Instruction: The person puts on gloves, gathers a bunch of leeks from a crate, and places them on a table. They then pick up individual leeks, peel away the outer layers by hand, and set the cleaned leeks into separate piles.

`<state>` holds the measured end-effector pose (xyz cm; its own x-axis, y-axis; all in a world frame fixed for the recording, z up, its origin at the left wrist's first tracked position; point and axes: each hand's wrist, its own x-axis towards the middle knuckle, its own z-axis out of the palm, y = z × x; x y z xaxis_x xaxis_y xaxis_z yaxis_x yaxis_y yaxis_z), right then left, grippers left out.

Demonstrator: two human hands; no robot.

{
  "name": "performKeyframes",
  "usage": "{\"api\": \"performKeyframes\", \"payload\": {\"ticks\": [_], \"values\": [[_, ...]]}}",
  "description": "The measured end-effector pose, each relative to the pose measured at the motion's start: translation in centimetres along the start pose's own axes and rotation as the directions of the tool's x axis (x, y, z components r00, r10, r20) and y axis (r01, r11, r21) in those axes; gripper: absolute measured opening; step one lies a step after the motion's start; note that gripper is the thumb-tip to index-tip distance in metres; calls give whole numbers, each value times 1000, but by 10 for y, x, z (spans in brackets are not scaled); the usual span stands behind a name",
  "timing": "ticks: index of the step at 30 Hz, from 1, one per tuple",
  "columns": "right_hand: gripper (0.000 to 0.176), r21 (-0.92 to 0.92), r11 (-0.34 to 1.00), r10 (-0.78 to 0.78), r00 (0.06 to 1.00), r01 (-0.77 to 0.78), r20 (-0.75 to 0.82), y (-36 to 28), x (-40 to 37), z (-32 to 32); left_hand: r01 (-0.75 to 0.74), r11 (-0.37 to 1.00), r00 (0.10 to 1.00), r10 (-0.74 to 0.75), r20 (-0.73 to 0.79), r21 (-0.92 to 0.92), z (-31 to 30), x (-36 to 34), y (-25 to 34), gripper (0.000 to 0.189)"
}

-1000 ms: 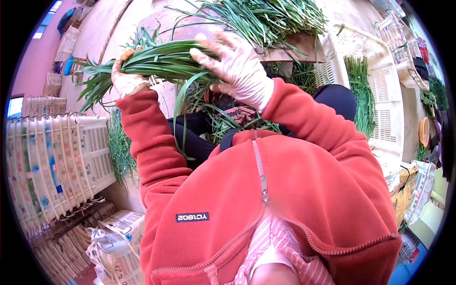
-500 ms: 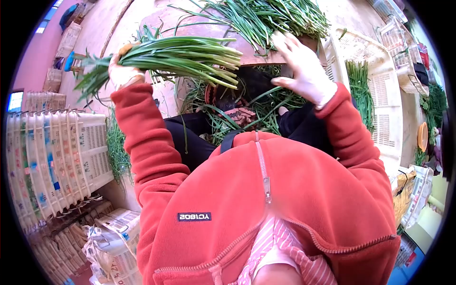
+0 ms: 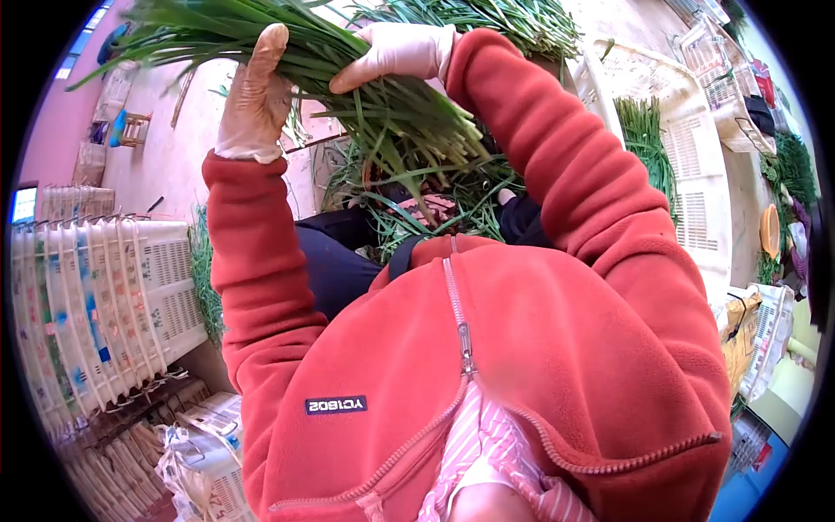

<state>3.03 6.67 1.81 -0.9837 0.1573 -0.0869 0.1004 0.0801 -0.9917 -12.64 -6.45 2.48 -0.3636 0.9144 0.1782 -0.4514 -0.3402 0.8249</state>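
Observation:
A thick bundle of green chives (image 3: 417, 122) slants across the top of the view, leaf tips to the upper left and pale stem ends to the lower right. My left hand (image 3: 254, 100), in a thin whitish glove, is closed around its leafy part, the thumb up on the near side and the fingers mostly hidden. Farther along, my right hand (image 3: 396, 56), gloved too, grips the bundle from above with its thumb pressed on the leaves. Some stems droop from the underside.
More chives (image 3: 513, 22) lie piled beyond my hands. A white crate (image 3: 696, 174) holding chives stands on the right; stacked white crates (image 3: 170, 287) are on the left. Loose leaves (image 3: 391, 222) litter the space between my legs. A small stool (image 3: 133, 129) stands at far left.
My right hand has come across to the left and taken hold of the bundle. The bundle has moved up and tilted, with its stem ends now lower right.

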Motion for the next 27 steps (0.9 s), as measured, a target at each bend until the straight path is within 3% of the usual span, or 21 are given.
{"api": "performKeyframes", "payload": {"ticks": [2, 3, 4, 6, 8, 9, 10, 11, 12, 14, 15, 16, 18, 19, 20, 21, 22, 24, 25, 26, 27], "values": [[51, 33, 999, -10, 997, 8, 73, 0, 5, 2, 92, 995, 991, -96, 96, 42, -11, -2, 0, 46], [54, 78, 996, -47, 992, 38, 120, 3, 9, 6, 73, 994, 995, -68, 67, -80, -12, 0, -10, 46], [57, 127, 990, -84, 983, 64, 165, 1, 8, 11, 44, 992, 953, -6, 303, -119, 23, -7, -3, 42], [64, 86, 994, -86, 983, 73, 162, -4, -1, 9, 64, 988, 995, -52, 89, -142, -4, 4, -16, 39], [71, -311, 935, -161, 985, 174, 66, 1, 1, -3, -13, 993, 993, -1, -115, -121, -21, 12, -24, 38], [77, -273, 949, -170, 985, 159, -16, 19, 1, -11, 8, 992, 991, -24, -128, -122, -26, 9, -20, 39], [84, -46, 971, -234, 972, 234, 14, 20, -12, -11, -19, 993, 995, 7, -101, -118, -26, 6, -16, 37], [88, -261, 858, -446, 894, 442, 49, 15, -25, -4, -39, 992, 983, 17, -182, -118, -34, 6, -14, 37], [93, -448, 658, -621, 773, 605, 130, 10, -37, 7, -60, 991, 965, 27, -262, -118, -46, 6, -14, 38], [97, -901, 272, -537, 831, 338, 150, 9, -49, 49, -41, 994, 883, -12, -468, -104, -55, 12, -13, 29], [93, -905, 244, -522, 834, 349, 181, 18, -45, 63, -37, 989, 873, -36, -486, -140, -60, 13, -15, 27], [69, -883, 189, -647, 731, 431, 218, 34, -35, 69, -37, 984, 864, -56, -499, -175, -66, 16, -17, 24], [43, -873, 58, -579, 729, 484, 365, 47, -30, 58, -44, 966, 846, -100, -524, -256, -73, 14, -12, 22], [28, -832, 137, -694, 651, 538, 307, 45, -42, 49, -71, 959, 834, -94, -544, -275, -79, 11, -7, 22], [30, -823, 235, -737, 647, 517, 196, 47, -57, 41, -97, 952, 820, -90, -566, -291, -88, 7, -1, 22], [32, -856, 233, -706, 686, 461, 177, 45, -80, 29, -148, 945, 790, -65, -610, -292, -100, 4, 4, 21], [35, -872, 345, -628, 776, 347, 60, 53, -108, 19, -160, 926, 772, -97, -628, -341, -111, -2, 12, 20], [35, -861, 485, -469, 876, 151, -111, 98, -150, -14, -185, 890, 854, -65, -516, -417, -157, -10, 20, 22], [31, -896, 428, -184, 959, -120, -217, 110, -170, -30, -177, 955, 740, -32, -672, -239, -127, -17, 26, 24], [28, -869, -213, -94, 895, -447, -437, 103, -183, -14, -186, 966, 743, 18, -669, -181, -126, -19, 26, 26], [26, -925, 71, -255, 889, -374, -380, 104, -177, -16, -205, 967, 720, 44, -693, -152, -123, -20, 26, 26]]}}
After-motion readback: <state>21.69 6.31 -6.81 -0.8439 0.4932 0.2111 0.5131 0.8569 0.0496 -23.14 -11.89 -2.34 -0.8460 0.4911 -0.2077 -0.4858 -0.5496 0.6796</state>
